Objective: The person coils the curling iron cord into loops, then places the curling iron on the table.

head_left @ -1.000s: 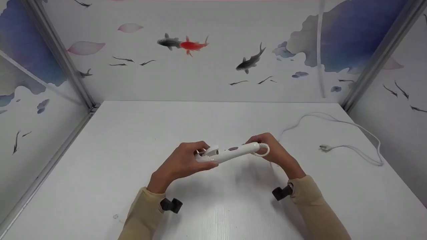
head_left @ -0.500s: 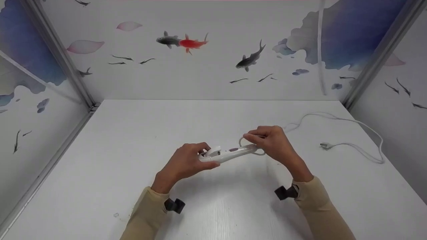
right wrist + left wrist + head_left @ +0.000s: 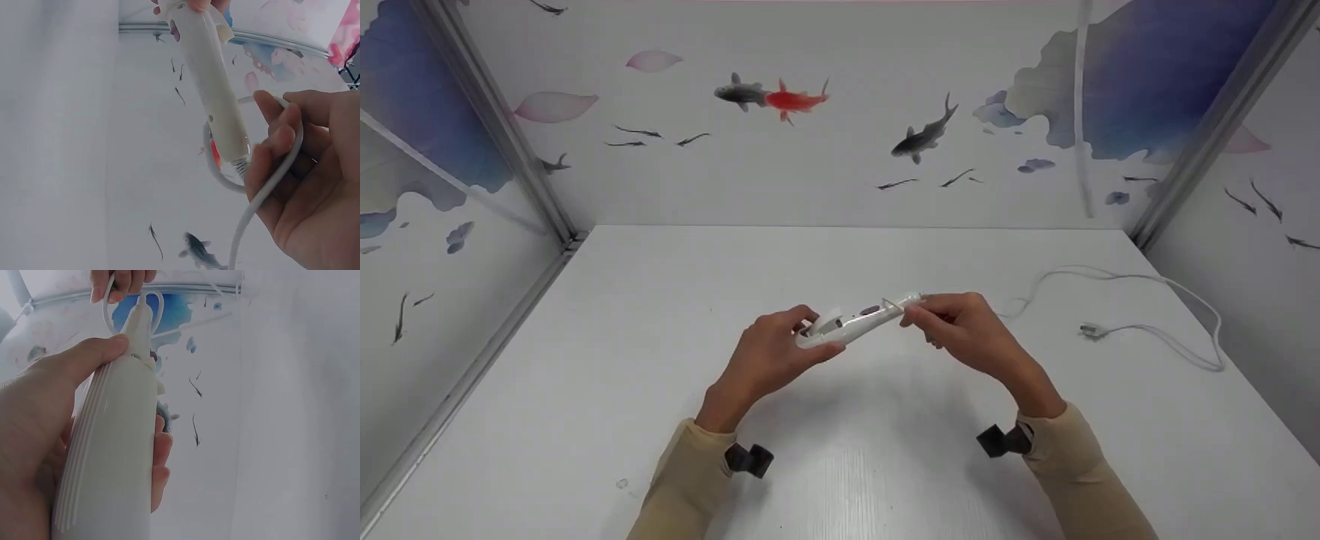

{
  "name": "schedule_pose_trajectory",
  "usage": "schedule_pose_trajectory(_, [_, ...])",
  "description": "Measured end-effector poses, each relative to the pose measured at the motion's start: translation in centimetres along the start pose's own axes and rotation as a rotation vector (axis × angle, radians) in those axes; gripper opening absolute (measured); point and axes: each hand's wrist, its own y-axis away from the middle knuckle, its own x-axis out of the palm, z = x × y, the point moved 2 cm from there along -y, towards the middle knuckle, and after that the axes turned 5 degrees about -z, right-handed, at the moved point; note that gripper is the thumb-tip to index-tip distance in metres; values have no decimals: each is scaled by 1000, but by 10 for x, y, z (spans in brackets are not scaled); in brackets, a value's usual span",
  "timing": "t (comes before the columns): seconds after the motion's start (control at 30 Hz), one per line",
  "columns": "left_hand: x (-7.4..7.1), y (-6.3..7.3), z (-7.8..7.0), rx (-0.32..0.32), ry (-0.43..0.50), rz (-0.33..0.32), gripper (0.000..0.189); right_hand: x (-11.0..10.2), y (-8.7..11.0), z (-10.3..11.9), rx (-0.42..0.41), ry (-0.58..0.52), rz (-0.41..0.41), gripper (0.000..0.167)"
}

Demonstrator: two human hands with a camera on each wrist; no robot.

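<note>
My left hand (image 3: 769, 352) grips the wide end of a white corded curling iron (image 3: 859, 325), which is lifted above the table and tilted up to the right. Its thumb lies along the ridged white body in the left wrist view, fingers around the far side. A purple-grey button (image 3: 870, 310) and a raised white lever show on the iron. At the cord end, my right hand (image 3: 975, 330) holds a loop of the white cord (image 3: 242, 228) between curled fingers and thumb. The loop bends around near the iron's tail, beside the handle.
The remaining cord (image 3: 1110, 273) trails over the right side of the white table (image 3: 585, 375), ending in a plug (image 3: 1091, 331). A small clear ring-like bit (image 3: 622, 484) lies at the front left. Printed walls (image 3: 840, 180) enclose the back and sides.
The right hand has come over the iron's tail end and taken hold of the cord, drawing a loop along the handle. The tail end has tilted upward. The left hand keeps its grip.
</note>
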Motion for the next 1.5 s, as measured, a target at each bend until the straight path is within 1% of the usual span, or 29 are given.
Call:
schedule_pose_trajectory(0.1, [-4, -1, 0, -18, 20, -36, 44, 1, 0, -3, -18, -62, 66, 22])
schedule_pose_trajectory(0.2, [-7, -1, 0, -42, 35, -48, 44, 2, -1, -7, -24, -81, 102, 22])
schedule_pose_trajectory(0.33, [-9, -1, 1, -63, 42, -47, 45, 1, -3, -11, -9, -68, 102, 22])
schedule_pose_trajectory(0.47, [-10, -1, 1, -70, 55, -50, 44, 1, -4, -15, -2, -65, 100, 21])
schedule_pose_trajectory(0.53, [-11, -1, 1, -69, 63, -52, 43, 1, -4, -18, 2, -61, 121, 21])
schedule_pose_trajectory(0.67, [-11, 0, 1, -68, 75, -40, 43, 4, -6, -27, 28, -50, 192, 22])
schedule_pose_trajectory(0.77, [-11, 0, 2, -65, 97, -13, 42, 6, -7, -34, 65, -51, 230, 23])
schedule_pose_trajectory(0.9, [-11, 0, 3, -52, 142, 29, 40, 7, -8, -42, 149, -44, 240, 22])
schedule_pose_trajectory(1.0, [-11, 1, 1, -19, 153, 74, 39, 7, -7, -50, 226, -20, 241, 24])
schedule_pose_trajectory(1.07, [-9, 3, -1, 14, 141, 113, 38, 6, -6, -55, 261, -4, 241, 30])
schedule_pose_trajectory(1.1, [-8, 3, -2, 32, 134, 132, 38, 6, -6, -57, 274, -6, 240, 29])
schedule_pose_trajectory(1.2, [-4, 5, -4, 79, 115, 194, 36, 6, -6, -62, 232, 28, 229, 20])
schedule_pose_trajectory(1.3, [1, 7, -5, 113, 98, 248, 31, 7, -7, -64, 218, 25, 209, 11])
schedule_pose_trajectory(1.33, [3, 7, -5, 123, 92, 262, 31, 7, -8, -64, 219, 23, 204, 13])
schedule_pose_trajectory(1.4, [6, 7, -6, 136, 79, 282, 31, 8, -9, -64, 252, -7, 199, 20])
schedule_pose_trajectory(1.5, [9, 7, -6, 139, 73, 290, 32, 8, -10, -61, 262, -45, 187, 31])
